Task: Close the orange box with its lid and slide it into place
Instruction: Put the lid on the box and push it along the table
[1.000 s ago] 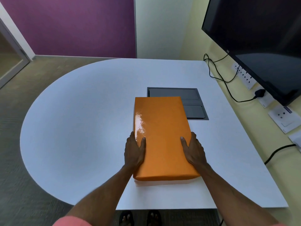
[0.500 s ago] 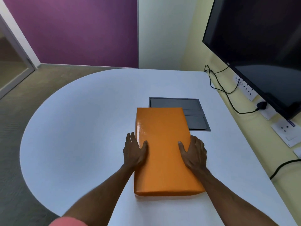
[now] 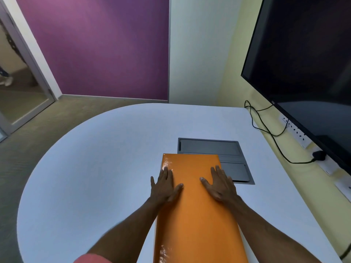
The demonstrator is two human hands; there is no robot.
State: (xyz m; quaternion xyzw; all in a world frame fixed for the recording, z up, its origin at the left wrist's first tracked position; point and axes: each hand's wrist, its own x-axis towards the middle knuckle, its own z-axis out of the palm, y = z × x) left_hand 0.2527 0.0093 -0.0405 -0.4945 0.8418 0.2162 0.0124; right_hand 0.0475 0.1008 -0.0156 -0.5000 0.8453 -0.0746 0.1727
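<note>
The orange box lies lengthwise on the white table with its glossy orange lid on top. Its near end runs out of the bottom of the frame. A thin white sliver of the base shows along the lid's far left edge. My left hand lies flat on the lid's left side, fingers spread and partly over the edge. My right hand lies flat on the lid's right side, fingers spread. Neither hand grips anything.
A grey recessed panel is set in the table just beyond the box's far end. A large dark screen hangs on the right wall above sockets and black cables. The table's curved edge runs along the left.
Both hands have moved from the lid's sides onto its top and toward its far end. The white gap under the lid's near edge is gone. The view has tilted up.
</note>
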